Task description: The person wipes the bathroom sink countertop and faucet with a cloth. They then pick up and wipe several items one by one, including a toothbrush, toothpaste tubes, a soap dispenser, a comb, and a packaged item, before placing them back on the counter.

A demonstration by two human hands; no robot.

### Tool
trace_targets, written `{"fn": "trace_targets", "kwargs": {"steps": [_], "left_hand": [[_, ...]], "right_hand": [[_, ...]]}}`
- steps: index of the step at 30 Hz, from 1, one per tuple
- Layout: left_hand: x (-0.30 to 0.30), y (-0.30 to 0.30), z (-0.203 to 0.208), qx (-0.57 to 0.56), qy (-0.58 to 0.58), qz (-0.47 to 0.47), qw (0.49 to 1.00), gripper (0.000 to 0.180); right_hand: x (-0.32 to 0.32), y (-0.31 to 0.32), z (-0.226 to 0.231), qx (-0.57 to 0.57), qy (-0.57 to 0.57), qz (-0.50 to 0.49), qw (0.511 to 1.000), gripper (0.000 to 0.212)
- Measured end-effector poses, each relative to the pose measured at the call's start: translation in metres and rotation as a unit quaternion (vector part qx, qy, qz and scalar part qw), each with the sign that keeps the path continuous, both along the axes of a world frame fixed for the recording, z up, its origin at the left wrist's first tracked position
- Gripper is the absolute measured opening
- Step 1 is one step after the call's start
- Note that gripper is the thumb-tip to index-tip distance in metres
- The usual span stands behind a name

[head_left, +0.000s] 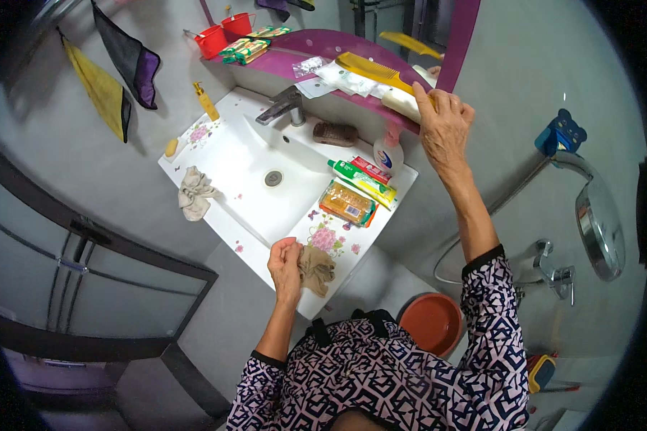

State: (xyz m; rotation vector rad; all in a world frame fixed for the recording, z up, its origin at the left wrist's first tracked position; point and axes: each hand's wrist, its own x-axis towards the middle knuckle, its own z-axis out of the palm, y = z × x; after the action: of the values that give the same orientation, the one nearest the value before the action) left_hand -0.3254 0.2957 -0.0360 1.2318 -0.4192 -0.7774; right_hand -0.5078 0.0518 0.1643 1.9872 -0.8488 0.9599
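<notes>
My right hand (447,133) reaches up to the purple shelf, its fingers closed around the handle end of a yellow comb (370,68). The comb's toothed part points left above white packets (345,77), and the mirror behind reflects it. Low over the washbasin's (248,190) front edge is my left hand (286,267), with curled fingers that hide whatever may be inside. Right beside that hand, a crumpled brown cloth (316,271) lies on the rim. On the basin's right side are an orange-and-clear package (348,203) and a green-and-yellow tube (363,182).
A grey faucet (284,106), a dark brown block (335,134) and a pump bottle (389,151) stand along the basin's back. A beige cloth (196,194) hangs over its left edge. The shower head (600,230) and a red-brown bucket (430,323) are at right.
</notes>
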Motion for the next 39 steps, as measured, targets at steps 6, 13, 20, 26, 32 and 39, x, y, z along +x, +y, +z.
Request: {"fn": "trace_targets", "kwargs": {"steps": [6, 13, 20, 26, 32, 39], "left_hand": [[0.001, 0.012, -0.033, 0.056, -0.161, 0.042, 0.985, 0.014], [-0.001, 0.022, -0.034, 0.086, -0.239, 0.057, 0.966, 0.011], [-0.002, 0.024, -0.029, 0.086, -0.258, 0.04, 0.961, 0.011], [-0.002, 0.02, -0.034, 0.075, -0.252, 0.003, 0.965, 0.014], [-0.004, 0.021, -0.008, 0.12, -0.333, 0.034, 0.935, 0.022], [-0.002, 0.019, 0.0, 0.101, -0.283, 0.044, 0.953, 0.023]], "right_hand": [[0.01, -0.019, -0.003, 0.056, 0.024, -0.041, 0.997, 0.034], [0.018, -0.024, -0.005, 0.06, -0.016, -0.075, 0.995, 0.023], [0.018, -0.011, 0.0, 0.029, -0.069, -0.013, 0.997, 0.028], [0.011, 0.05, -0.066, 0.264, 0.033, 0.189, 0.945, 0.046], [0.026, 0.074, -0.163, 0.433, 0.031, 0.084, 0.897, 0.059], [0.022, 0.071, -0.193, 0.43, -0.065, 0.1, 0.895, 0.06]]}}
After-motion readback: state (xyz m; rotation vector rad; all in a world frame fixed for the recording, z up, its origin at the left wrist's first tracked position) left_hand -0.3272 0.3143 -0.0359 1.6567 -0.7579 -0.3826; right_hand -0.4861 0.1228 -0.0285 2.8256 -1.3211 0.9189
